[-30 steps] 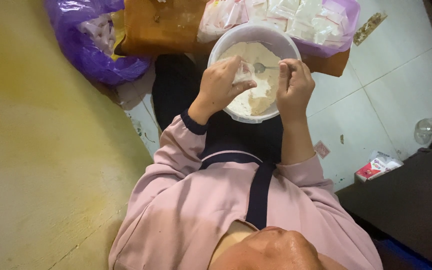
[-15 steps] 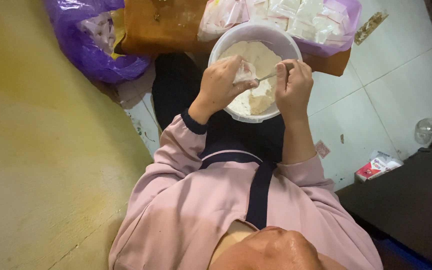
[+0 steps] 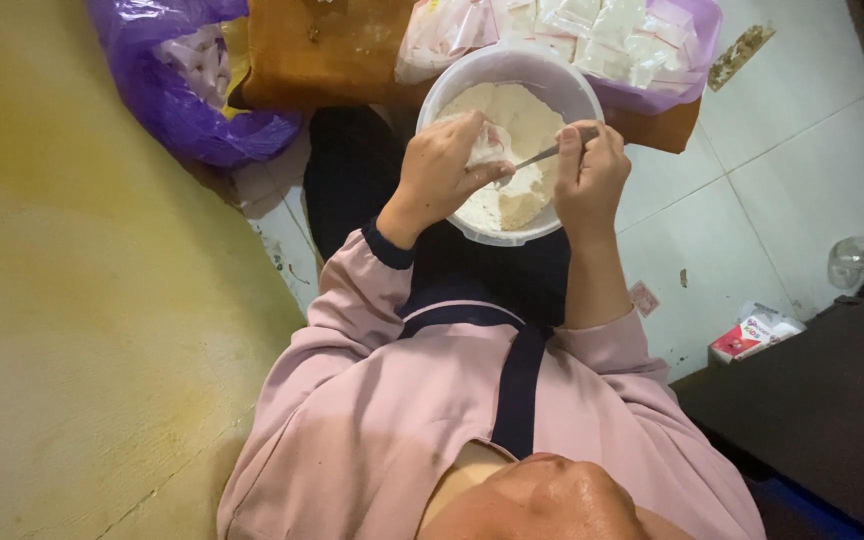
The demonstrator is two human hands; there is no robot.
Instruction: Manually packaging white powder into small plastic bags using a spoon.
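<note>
Powder fills the white bowl, whose far rim is partly covered by a purple bag of small packets. What the left hand pinches is hard to make out: a small clear pouch, fingers closed on it, above the powder. The right hand is clamped on a thin metal spoon, its tip hidden against the pouch. The two hands sit close together over the bowl. Another purple bag lies well to the left.

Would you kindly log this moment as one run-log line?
left hand: holds small clear bag over white tub | right hand: holds spoon at bag | tub: pale powder
</note>
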